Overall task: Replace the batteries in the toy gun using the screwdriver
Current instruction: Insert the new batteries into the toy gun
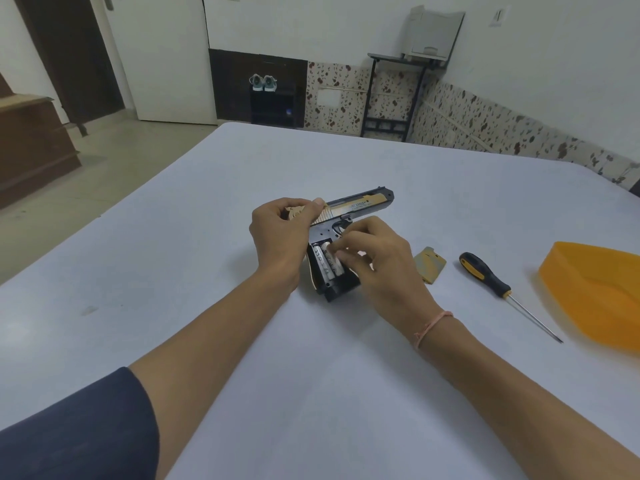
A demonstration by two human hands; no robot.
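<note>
A black and gold toy gun point(360, 206) lies on its side in the middle of the white table point(242, 323), its grip pointing toward me. The battery compartment in the grip is uncovered and two white batteries point(329, 268) lie side by side in it. My left hand point(280, 237) grips the rear end of the gun's slide between thumb and fingers. My right hand point(377, 258) has its fingertips curled onto the upper end of the right battery. The compartment cover point(429, 265) lies flat to the right of the gun. Further right lies the black and yellow screwdriver point(491, 282).
An orange plastic tray point(595, 289) sits at the table's right edge, just beyond the screwdriver's tip. A dark side table point(391, 91) with a grey box stands against the far wall, beside a low shelf with shoes point(263, 83).
</note>
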